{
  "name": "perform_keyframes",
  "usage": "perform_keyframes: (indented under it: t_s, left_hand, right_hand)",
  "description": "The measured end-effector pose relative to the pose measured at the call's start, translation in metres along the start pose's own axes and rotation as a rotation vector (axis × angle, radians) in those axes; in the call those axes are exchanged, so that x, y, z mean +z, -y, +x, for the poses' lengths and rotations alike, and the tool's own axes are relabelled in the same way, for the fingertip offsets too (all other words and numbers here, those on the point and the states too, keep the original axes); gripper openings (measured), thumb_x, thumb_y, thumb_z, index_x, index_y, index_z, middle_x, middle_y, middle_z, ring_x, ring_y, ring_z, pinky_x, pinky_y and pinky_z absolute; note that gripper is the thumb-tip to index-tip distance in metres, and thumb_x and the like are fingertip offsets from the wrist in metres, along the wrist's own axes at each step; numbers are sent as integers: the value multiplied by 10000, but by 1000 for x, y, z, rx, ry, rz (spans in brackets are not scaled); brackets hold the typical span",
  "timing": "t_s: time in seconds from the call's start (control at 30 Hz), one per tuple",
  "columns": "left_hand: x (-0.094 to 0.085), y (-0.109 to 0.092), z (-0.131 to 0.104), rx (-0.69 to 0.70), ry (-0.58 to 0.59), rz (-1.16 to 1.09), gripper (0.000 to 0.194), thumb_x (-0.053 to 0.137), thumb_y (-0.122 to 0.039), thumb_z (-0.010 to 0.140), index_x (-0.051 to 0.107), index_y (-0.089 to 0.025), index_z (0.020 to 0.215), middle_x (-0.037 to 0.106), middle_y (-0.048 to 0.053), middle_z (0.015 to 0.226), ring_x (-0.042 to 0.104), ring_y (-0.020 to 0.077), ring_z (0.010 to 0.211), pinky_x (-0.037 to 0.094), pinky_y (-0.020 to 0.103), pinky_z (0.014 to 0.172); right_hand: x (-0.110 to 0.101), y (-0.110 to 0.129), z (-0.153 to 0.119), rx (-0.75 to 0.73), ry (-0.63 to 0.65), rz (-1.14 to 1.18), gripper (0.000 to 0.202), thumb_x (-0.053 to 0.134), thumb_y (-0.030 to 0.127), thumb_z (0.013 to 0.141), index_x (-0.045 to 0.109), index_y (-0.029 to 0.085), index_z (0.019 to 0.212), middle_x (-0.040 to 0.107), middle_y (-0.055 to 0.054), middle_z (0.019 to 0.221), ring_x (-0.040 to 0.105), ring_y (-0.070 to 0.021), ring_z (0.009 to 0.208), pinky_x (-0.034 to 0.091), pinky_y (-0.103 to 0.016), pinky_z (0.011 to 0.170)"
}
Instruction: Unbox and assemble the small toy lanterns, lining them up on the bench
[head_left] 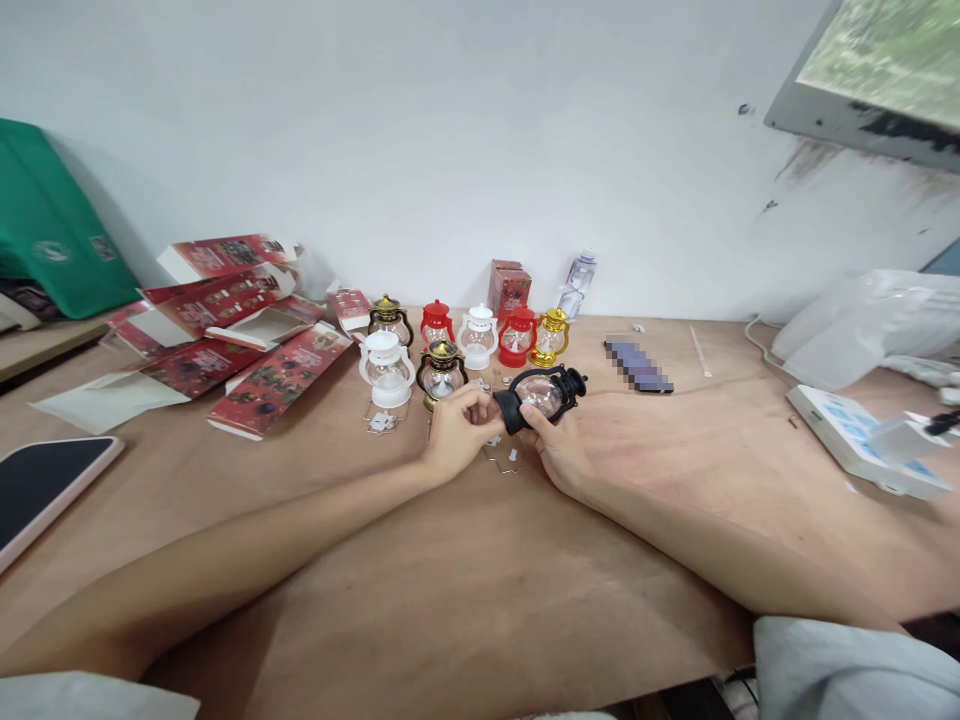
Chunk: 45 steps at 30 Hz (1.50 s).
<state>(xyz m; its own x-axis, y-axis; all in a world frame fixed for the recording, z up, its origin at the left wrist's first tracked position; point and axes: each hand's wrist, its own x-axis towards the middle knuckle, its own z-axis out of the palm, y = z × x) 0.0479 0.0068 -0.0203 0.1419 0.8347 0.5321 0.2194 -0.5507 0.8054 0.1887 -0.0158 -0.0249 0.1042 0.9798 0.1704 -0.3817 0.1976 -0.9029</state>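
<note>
A small black lantern with a clear globe lies tilted on its side in my right hand, its base toward the left. My right thumb presses near the base and the fingers are wrapped beneath it. At the underside of the base, my left hand is closed with its fingertips pinched; whatever they pinch is hidden. Just behind my left hand stands a black-and-gold lantern, with a white lantern to its left. Thin metal wire pieces and small white parts lie on the table below.
Red lanterns, a gold lantern and others stand near the wall. Opened red boxes pile up at left. A bottle, a dark phone, a power strip and a pink-edged device also rest on the table.
</note>
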Motion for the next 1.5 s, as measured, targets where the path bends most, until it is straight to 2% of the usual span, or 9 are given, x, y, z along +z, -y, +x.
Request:
perform_keyframes:
  t_s: [0.23,0.6,0.8,1.03,1.23,1.5]
  left_hand:
    - [0,-2,0,-48,-6,4,127,601,-145,622,497,-152,548,410,-57,573,365,70,541,276,203,516]
    - [1,-2,0,-56,-16,16,141,617,-162,623,493,-152,557,400,-60,579,363,71,546,273,205,517]
    - [1,0,-1,-41,-30,30,39,579,-147,639,558,-154,607,450,-47,600,387,75,549,291,202,516]
    - [4,3,-2,-11,-54,29,83,600,-174,677,558,-158,608,457,-44,599,403,76,545,312,202,516]
    - [5,0,-3,-6,-39,35,92,569,-145,697,519,-161,621,446,-46,617,405,76,555,318,202,532]
    - [7,-5,-3,18,12,164,141,521,-98,717,427,-174,645,412,-42,671,403,97,617,314,222,589]
  right_hand:
    - [1,1,0,57,1,20,331,772,324,630,653,249,929,698,-2,957,634,-191,878,540,-326,756]
    - [0,1,1,78,-10,30,308,773,307,630,656,244,908,702,7,925,639,-188,885,551,-321,756]
    - [-2,0,2,76,-1,30,315,766,324,641,654,252,926,702,2,980,639,-199,932,548,-342,805]
    - [0,1,0,77,-20,40,343,782,323,626,658,259,939,704,8,962,645,-205,918,552,-356,803]
    - [-1,1,0,84,25,38,362,779,345,630,659,252,958,704,2,963,642,-212,944,557,-361,805]
    - [-3,1,0,98,-6,50,378,783,348,636,651,234,971,705,-12,988,643,-218,971,569,-343,788]
